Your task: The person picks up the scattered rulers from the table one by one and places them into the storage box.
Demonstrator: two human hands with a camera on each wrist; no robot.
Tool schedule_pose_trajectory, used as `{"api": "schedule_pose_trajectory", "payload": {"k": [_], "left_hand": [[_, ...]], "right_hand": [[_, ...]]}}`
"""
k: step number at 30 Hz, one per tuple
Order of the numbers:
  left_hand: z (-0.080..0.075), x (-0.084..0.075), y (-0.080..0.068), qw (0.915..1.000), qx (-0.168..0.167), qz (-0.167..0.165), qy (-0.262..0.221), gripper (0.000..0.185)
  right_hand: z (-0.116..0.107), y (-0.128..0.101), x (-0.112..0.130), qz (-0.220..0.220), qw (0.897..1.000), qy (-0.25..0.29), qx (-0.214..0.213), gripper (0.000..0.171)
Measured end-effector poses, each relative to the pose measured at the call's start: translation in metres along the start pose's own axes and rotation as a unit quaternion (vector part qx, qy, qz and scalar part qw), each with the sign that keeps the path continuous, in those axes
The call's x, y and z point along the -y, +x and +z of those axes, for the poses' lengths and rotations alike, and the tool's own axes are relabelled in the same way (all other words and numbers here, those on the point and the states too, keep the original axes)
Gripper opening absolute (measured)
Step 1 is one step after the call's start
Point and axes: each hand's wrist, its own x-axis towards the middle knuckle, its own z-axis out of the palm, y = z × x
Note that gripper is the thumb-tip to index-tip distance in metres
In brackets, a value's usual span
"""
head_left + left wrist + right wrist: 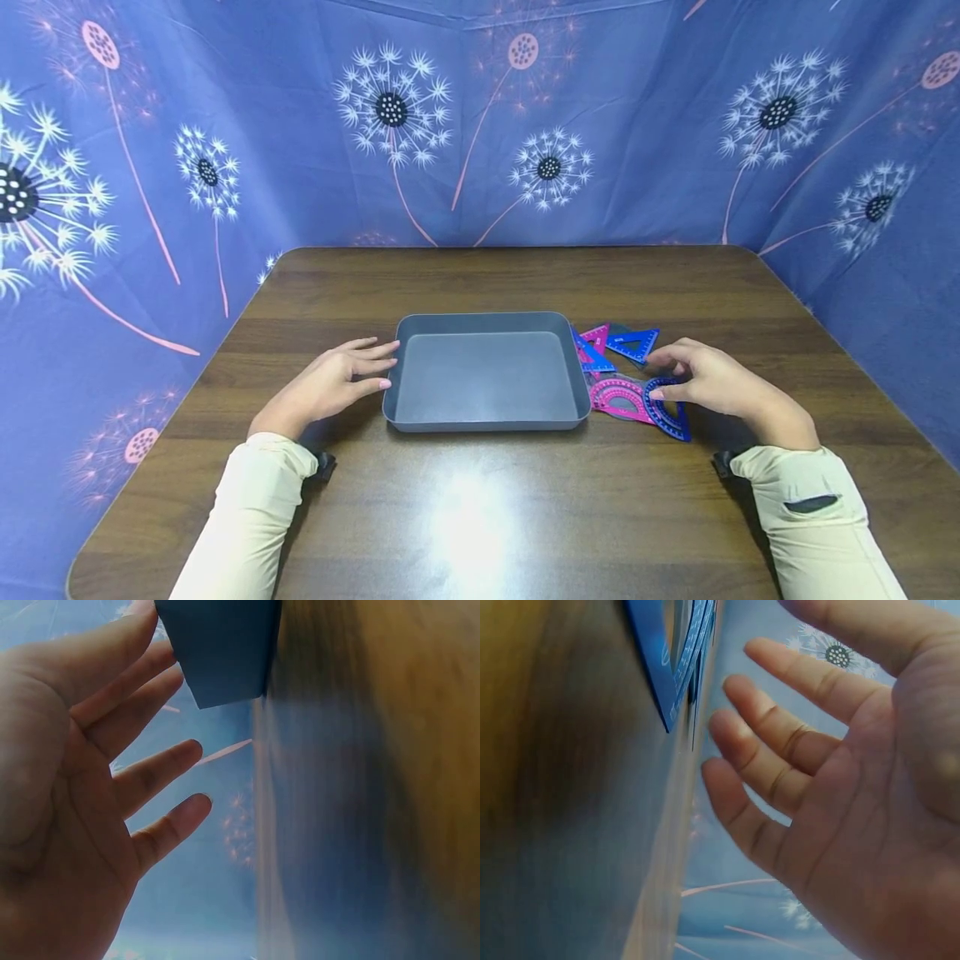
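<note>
Resting at the table's [480,517] centre, the grey tray [486,421] has one hand on either side. At its 9 o'clock the left hand [330,385] lies palm down, fingers straight and slightly spread, fingertips at the tray's left wall; it holds nothing, and the left wrist view shows the open palm [67,825] beside the tray's corner [217,652]. At the tray's 3 o'clock lies a heap of rulers: a pink protractor [621,398], a blue protractor [667,408], a blue triangle [633,343] and a pink triangle [596,337]. The right hand [712,379] hovers over this heap, fingers loosely bent and spread, tips near the blue protractor; it grips nothing, its palm [855,802] open beside a blue edge [660,667].
</note>
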Motion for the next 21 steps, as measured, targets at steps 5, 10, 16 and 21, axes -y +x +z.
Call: {"api": "schedule_pose_trajectory", "payload": {"k": [5, 10, 16, 21], "left_hand": [[0.000, -0.001, 0.003, 1.0000, -0.002, 0.005, 0.003, 0.040], [-0.001, -0.001, 0.004, 1.0000, -0.005, 0.005, 0.004, 0.040], [-0.001, -0.003, 0.003, 0.9997, -0.004, -0.015, -0.020, 0.040], [0.000, -0.005, 0.001, 0.9987, 0.008, -0.031, -0.040, 0.040]], "right_hand": [[0.000, 0.000, -0.006, 0.005, 1.000, -0.009, 0.010, 0.052], [0.000, 0.001, -0.009, 0.009, 1.000, -0.018, 0.023, 0.055], [0.001, 0.001, -0.011, 0.010, 0.999, -0.011, 0.038, 0.052], [0.005, 0.000, -0.013, 0.016, 0.999, 0.007, 0.044, 0.047]]}}
